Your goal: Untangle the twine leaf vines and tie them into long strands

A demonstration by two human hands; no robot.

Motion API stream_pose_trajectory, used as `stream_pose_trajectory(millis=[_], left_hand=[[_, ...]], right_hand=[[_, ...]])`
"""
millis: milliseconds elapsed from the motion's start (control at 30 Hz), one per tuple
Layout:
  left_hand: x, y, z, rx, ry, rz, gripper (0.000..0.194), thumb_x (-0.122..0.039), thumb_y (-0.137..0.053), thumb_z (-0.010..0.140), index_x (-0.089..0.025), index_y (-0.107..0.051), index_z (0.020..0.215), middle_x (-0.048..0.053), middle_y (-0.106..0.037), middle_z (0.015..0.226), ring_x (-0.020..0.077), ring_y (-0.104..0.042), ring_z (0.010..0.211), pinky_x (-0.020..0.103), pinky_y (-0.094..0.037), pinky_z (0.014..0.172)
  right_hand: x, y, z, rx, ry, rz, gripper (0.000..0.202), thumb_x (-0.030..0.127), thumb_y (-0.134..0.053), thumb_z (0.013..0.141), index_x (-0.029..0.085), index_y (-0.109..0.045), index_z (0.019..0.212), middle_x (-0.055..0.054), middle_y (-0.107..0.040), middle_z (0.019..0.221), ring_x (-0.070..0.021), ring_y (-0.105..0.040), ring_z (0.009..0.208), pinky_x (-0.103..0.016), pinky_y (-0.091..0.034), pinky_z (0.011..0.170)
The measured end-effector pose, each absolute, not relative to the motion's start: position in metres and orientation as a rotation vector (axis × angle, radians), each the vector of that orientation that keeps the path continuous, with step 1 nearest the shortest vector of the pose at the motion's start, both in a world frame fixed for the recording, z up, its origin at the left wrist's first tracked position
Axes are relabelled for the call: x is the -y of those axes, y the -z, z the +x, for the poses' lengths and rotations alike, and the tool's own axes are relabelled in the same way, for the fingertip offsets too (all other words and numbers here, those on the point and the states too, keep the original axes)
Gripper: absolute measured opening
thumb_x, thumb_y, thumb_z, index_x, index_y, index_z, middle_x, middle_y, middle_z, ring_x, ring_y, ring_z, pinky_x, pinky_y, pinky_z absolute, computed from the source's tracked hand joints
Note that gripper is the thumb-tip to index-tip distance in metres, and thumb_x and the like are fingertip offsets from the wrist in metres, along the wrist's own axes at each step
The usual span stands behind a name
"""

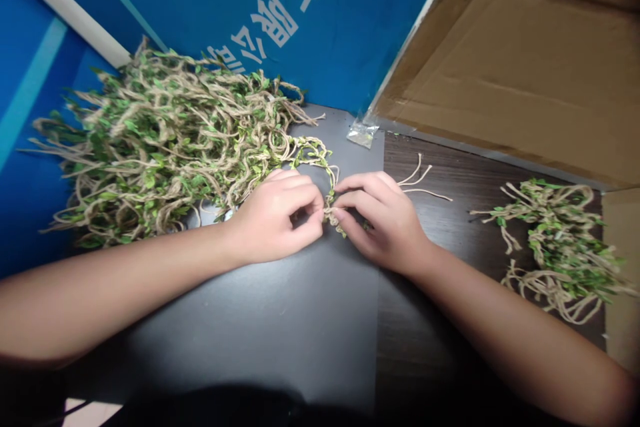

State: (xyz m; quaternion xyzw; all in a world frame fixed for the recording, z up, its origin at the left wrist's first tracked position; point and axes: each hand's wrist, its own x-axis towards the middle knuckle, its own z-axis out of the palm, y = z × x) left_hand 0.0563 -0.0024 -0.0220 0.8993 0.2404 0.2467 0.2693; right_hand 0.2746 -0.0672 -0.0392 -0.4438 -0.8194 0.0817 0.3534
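Note:
Between my two hands is a length of twisted jute twine with small green leaves, bunched where the fingers meet. My left hand pinches it from the left with thumb and forefinger. From the other side my right hand grips the same spot, thumb below and fingers above. A leafy loop of the twine runs up and back toward a big tangled heap of leafy jute twine at the left. Loose cord ends stick out beyond my right hand. The fingers partly hide the held section.
A smaller pile of leafy twine lies on the dark wood table at the right. A clear plastic packet sits at the back of the grey mat. A cardboard box and a blue printed panel bound the far side.

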Motion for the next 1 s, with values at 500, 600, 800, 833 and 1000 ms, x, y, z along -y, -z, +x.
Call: stream_pose_trajectory(millis=[500, 600, 800, 833, 1000], left_hand=[[0.0024, 0.0232, 0.0564, -0.638, -0.692, 2.412, 0.011, -0.016, -0.059, 0.089, -0.017, -0.062, 0.078, 0.001, -0.062, 0.075, 0.0159, -0.054, 0.073, 0.032, -0.042, 0.076], [0.0021, 0.023, 0.0566, -0.637, -0.694, 2.411, 0.011, -0.016, -0.059, 0.089, -0.017, -0.061, 0.078, 0.0, -0.061, 0.075, 0.0158, -0.054, 0.073, 0.032, -0.042, 0.076], [0.0022, 0.0214, 0.0559, -0.645, -0.672, 2.415, 0.014, -0.018, -0.058, 0.091, -0.018, -0.061, 0.078, 0.001, -0.061, 0.074, 0.0162, -0.054, 0.073, 0.032, -0.042, 0.076], [0.0022, 0.0212, 0.0559, -0.647, -0.668, 2.416, 0.014, -0.018, -0.058, 0.091, -0.018, -0.061, 0.078, 0.001, -0.061, 0.074, 0.0163, -0.054, 0.073, 0.032, -0.042, 0.076], [0.0025, 0.0204, 0.0564, -0.652, -0.661, 2.419, 0.014, -0.019, -0.057, 0.091, -0.018, -0.062, 0.078, 0.001, -0.061, 0.074, 0.0165, -0.054, 0.073, 0.032, -0.042, 0.076]], right_hand=[[0.0662, 0.0385, 0.2746, 1.95, -0.158, -1.292, 0.004, 0.018, -0.06, 0.098, 0.022, -0.059, 0.096, -0.006, -0.071, 0.101, -0.0216, -0.066, 0.098, -0.04, -0.048, 0.088], [0.066, 0.0397, 0.2753, 1.944, -0.166, -1.308, 0.004, 0.019, -0.059, 0.098, 0.021, -0.058, 0.096, -0.006, -0.071, 0.1, -0.0221, -0.066, 0.098, -0.04, -0.048, 0.087], [0.0695, 0.038, 0.2757, 2.039, -0.159, -1.253, 0.016, 0.025, -0.065, 0.096, 0.022, -0.06, 0.11, -0.009, -0.071, 0.118, -0.0251, -0.066, 0.108, -0.042, -0.048, 0.09], [0.0701, 0.0376, 0.2755, 2.077, -0.154, -1.225, 0.02, 0.027, -0.066, 0.095, 0.023, -0.06, 0.114, -0.01, -0.071, 0.121, -0.0256, -0.065, 0.109, -0.043, -0.048, 0.091], [0.0709, 0.0384, 0.2746, 2.242, -0.029, -1.176, 0.007, 0.025, -0.064, 0.098, 0.023, -0.062, 0.104, -0.009, -0.07, 0.125, -0.0247, -0.063, 0.104, -0.042, -0.046, 0.087]])
